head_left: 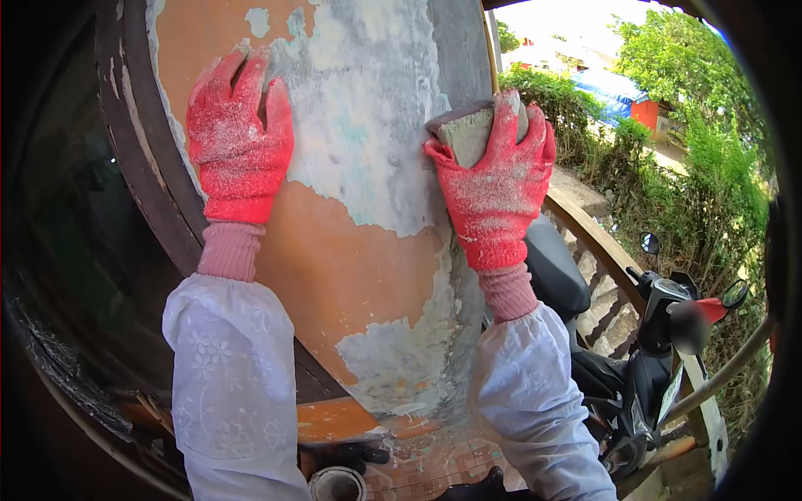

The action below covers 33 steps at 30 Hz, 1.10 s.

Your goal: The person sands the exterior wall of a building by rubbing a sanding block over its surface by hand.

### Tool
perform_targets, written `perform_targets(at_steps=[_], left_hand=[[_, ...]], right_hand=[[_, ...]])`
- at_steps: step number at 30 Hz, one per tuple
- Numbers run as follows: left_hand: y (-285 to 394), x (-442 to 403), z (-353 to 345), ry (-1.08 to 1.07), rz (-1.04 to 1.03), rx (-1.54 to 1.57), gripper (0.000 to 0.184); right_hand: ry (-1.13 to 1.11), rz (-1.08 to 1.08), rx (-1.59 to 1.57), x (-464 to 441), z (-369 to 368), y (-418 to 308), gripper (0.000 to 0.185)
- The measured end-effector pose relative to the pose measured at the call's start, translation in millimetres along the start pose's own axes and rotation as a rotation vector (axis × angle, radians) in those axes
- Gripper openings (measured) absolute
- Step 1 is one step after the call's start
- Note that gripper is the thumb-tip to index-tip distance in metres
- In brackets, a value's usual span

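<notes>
"Where is the block (469,138) sitting?"
"By the right edge of the wall (359,108); the right hand (499,179) is gripping it from behind, probably for control."
"And the left hand (240,138)?"
"It's spreading flat on the wall, well apart, likely bracing."

Patterned tile floor (418,466) below; dark wooden frame (163,190) left; motorbike (628,388) beside railing (595,239); sunlit greenery (718,179) outside.

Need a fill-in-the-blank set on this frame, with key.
1. The grey rectangular block is gripped by the ____ dusty red-gloved hand.
2. The left dusty red-gloved hand holds ____.
3. Below the whitish patch on the flaking painted wall, the paint is ____.
4. The black motorbike has two rounded rear-view ____.

Key: right; nothing; orange; mirrors.
</notes>
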<state>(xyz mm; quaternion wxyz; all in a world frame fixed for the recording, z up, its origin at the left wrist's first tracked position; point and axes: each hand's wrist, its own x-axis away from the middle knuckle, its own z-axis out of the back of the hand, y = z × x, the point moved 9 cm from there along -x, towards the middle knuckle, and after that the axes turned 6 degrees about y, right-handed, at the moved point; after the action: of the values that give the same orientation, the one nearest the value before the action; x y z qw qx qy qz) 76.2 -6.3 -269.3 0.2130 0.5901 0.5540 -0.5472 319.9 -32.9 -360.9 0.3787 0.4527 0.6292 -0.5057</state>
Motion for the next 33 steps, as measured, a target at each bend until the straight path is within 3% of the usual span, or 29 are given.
perform_targets(at_steps=[2, 7, 9, 12, 17, 20, 23, 25, 29, 33], left_hand=[[0, 0, 0, -0.005, -0.003, -0.007, 0.036], [1, -1, 1, 0.004, 0.000, -0.020, 0.037], [2, -1, 2, 0.005, 0.011, -0.009, 0.037], [2, -1, 4, 0.012, 0.007, -0.014, 0.036], [2, -1, 4, 0.019, 0.016, -0.001, 0.034], [1, -1, 3, 0.035, 0.000, 0.009, 0.034], [3, -2, 6, 0.024, 0.004, 0.006, 0.034], [4, -3, 8, 0.026, 0.010, 0.000, 0.034], [4, -3, 8, 0.008, 0.040, 0.003, 0.034], [2, -3, 5, -0.001, 0.033, 0.001, 0.034]], right_hand=[[-0.087, -0.030, 0.026, 38, 5, 11, 0.089], [-0.322, 0.046, -0.001, 251, 41, 68, 0.109], [-0.340, 0.090, -0.060, 295, 58, 76, 0.110], [-0.311, 0.123, -0.025, 262, 42, 72, 0.109], [-0.093, 0.008, 0.010, 39, 7, 13, 0.093], [-0.021, 0.004, 0.015, -6, -5, 7, 0.096], [-0.107, -0.020, 0.050, 39, 8, 13, 0.094], [-0.252, -0.011, 0.066, 119, 19, 31, 0.092], [-0.329, 0.132, -0.081, 307, 55, 79, 0.107], [-0.330, 0.119, -0.058, 259, 41, 70, 0.107]])
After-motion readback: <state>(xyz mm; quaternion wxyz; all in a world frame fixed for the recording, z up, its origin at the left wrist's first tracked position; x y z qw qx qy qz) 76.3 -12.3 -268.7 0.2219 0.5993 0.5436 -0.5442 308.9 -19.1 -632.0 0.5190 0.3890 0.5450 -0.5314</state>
